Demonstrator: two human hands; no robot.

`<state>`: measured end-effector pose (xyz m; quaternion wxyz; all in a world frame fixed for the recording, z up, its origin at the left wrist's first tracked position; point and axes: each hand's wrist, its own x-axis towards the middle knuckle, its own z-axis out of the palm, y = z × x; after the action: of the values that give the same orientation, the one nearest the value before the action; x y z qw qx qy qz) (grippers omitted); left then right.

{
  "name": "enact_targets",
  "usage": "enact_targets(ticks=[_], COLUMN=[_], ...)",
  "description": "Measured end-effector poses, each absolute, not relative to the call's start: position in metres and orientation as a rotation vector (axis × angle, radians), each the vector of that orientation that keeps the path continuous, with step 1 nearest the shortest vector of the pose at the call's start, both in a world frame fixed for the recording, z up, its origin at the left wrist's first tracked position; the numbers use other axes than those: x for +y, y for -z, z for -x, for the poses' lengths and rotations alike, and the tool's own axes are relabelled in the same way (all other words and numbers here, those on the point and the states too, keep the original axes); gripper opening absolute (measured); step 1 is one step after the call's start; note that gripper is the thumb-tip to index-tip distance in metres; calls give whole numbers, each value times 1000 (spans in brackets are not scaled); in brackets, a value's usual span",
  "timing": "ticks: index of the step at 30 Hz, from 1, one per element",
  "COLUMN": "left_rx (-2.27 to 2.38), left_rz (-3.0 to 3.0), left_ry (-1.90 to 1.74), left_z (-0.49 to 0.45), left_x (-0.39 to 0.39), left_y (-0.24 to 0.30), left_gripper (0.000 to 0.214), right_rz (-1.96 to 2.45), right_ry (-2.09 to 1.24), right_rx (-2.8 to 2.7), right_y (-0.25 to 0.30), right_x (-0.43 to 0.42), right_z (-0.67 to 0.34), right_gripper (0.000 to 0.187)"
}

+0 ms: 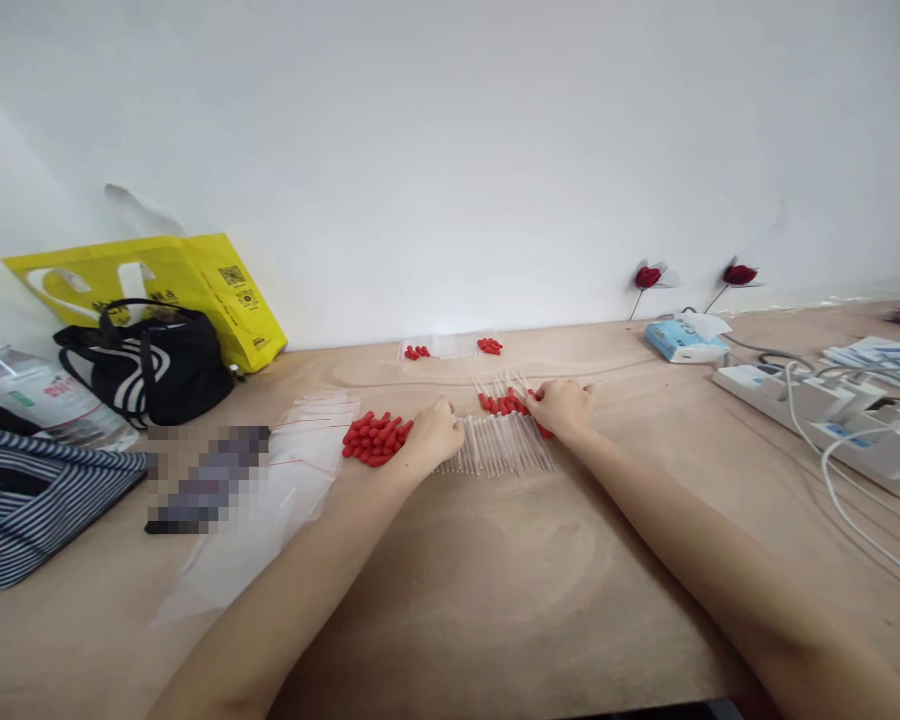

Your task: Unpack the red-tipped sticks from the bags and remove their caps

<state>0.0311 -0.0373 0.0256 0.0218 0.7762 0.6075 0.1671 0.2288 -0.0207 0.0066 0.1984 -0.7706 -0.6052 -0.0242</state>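
My left hand [433, 437] is closed in a pinch between a heap of small red rounded pieces [375, 438] and a row of thin clear sticks [499, 445] laid side by side. What its fingertips hold is hidden. My right hand [566, 407] has its fingers pressed together at the right end of a row of red-tipped sticks [502, 403], just behind the clear ones. Its fingertips are on a red piece at that end, and another bit of red shows under the hand. In a clear bag [454, 346] by the wall lie two small clusters of red-tipped sticks.
Clear plastic bags [270, 520] lie left of the red heap, beside a blurred dark object [214, 480]. Farther left are a yellow bag [247, 300], a black pouch [184, 365] and a water bottle [52, 395]. Right are tissues [686, 340] and a power strip [862, 430] with cables.
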Motion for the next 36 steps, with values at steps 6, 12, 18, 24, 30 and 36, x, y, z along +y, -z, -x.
enact_targets(ticks=[6, 12, 18, 24, 30, 36], left_rx=[1714, 1315, 1088, 1136, 1137, 1122], left_rz=[-2677, -3208, -3246, -3195, -3229, -3250], left_ry=[-891, -1160, -1087, -1099, -1035, -1034], left_z=[-7, 13, 0, -1, 0, -1], left_x=[-61, -89, -102, -102, -105, -108], left_y=[-29, -21, -6, 0, -4, -7], left_gripper=[22, 32, 16, 12, 15, 14], right_rz=[1816, 1250, 1042, 988, 921, 883], right_ry=[114, 30, 88, 290, 399, 366], right_rx=[-1617, -1941, -2146, -2151, -2136, -2128], right_y=[-11, -4, 4, 12, 16, 15], right_x=[-37, -86, -110, -106, -106, -110], right_z=[-235, -231, -210, -200, -197, -200], right_gripper=[26, 15, 13, 17, 15, 15])
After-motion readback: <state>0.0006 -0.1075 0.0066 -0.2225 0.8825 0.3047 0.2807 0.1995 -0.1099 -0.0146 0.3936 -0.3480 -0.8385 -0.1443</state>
